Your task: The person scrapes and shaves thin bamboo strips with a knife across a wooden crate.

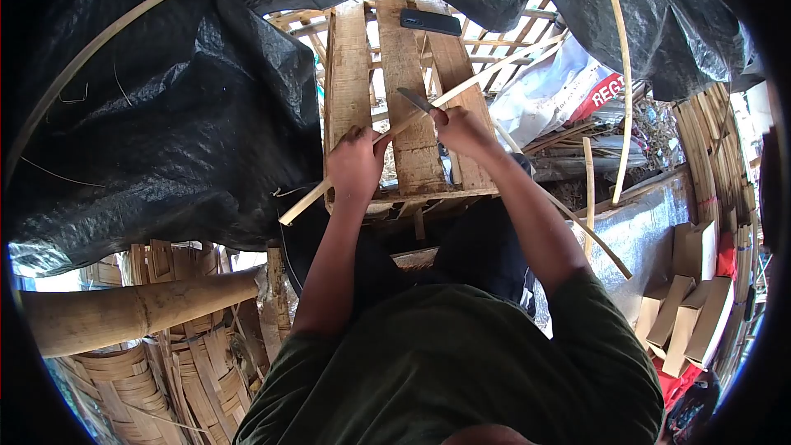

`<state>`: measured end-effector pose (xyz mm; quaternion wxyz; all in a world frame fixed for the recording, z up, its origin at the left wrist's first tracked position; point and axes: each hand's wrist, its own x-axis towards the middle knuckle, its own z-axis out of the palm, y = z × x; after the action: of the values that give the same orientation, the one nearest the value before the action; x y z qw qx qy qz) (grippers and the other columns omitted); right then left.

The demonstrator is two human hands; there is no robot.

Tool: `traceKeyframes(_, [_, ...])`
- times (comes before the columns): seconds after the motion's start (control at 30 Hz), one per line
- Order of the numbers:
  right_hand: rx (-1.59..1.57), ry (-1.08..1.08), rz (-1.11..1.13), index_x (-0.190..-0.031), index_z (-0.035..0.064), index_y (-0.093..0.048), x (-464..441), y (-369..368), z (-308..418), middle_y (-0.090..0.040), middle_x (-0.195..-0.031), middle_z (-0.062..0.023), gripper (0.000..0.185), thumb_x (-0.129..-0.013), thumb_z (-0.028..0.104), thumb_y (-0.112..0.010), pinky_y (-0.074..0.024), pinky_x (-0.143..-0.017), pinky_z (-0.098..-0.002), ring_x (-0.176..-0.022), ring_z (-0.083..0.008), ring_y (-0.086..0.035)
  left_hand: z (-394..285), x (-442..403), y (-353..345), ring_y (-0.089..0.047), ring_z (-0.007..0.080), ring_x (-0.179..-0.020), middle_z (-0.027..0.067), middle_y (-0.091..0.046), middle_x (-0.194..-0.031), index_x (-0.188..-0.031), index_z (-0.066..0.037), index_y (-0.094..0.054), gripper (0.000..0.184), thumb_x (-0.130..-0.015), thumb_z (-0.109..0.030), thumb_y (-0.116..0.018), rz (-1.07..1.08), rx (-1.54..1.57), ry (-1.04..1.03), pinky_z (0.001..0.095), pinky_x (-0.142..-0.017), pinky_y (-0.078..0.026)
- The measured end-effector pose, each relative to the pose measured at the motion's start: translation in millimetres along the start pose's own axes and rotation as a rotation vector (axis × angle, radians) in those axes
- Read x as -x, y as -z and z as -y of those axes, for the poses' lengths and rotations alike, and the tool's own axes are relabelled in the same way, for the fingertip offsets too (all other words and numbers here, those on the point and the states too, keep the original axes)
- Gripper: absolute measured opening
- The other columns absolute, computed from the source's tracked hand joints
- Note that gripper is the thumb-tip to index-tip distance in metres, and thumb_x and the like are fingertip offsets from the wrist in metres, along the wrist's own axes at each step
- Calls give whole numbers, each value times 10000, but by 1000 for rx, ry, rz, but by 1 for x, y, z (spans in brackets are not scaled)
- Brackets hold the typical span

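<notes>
My left hand (pixel 355 161) is wrapped round a long pale bamboo strip (pixel 487 74), which slants across a slatted wooden bench (pixel 349 58) from lower left to upper right. In my right hand (pixel 464 130) is a knife (pixel 417 100), its dark blade pointing up and to the left, close over the strip. Whether the blade touches the strip is hard to tell. The strip's cut end shows below and left of my left hand. A black phone (pixel 430 21) lies across the far end of the bench slats.
Black plastic sheeting (pixel 165 115) hangs at the left and top. Other bamboo strips (pixel 588 189) stand or lean at the right. A thick bamboo pole (pixel 148 313) is at lower left, cardboard boxes (pixel 688 321) at lower right, and a printed white sack (pixel 535 107) lies behind the bench.
</notes>
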<state>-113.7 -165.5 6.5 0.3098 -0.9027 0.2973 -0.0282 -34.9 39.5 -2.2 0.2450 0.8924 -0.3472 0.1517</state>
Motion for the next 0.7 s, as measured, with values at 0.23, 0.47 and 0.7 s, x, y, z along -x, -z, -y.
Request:
traceKeyframes(0.23, [-65, -119, -96, -894, -83, -660, -33, 19, -26, -660, -680, -224, 539, -1019, 396, -447, -510, -471, -417, -540, -296, -662, -1, 0, 1, -663, 299, -697, 73, -665, -775, -783, -95, -667, 288, -849, -367, -732, 9, 9, 25, 402, -598, -515])
traceKeyframes(0.47, [116, 170, -63, -892, -78, -651, -8, -16, -13, -655, -715, -287, 520, -1031, 364, -414, -503, -538, -500, -610, -388, -671, -5, 5, 6, -662, 304, -710, 77, -660, -776, -779, -92, -664, 293, -846, -368, -733, 37, 22, 75, 407, -610, -519])
traceKeyframes(0.7, [69, -166, -62, -1013, -37, -662, -49, 30, -35, -679, -728, -213, 504, -1030, 391, -397, -530, -496, -445, -619, -316, -691, -3, -1, 3, -664, 299, -703, 73, -656, -767, -777, -102, -663, 288, -843, -373, -734, 21, -8, 33, 410, -612, -519])
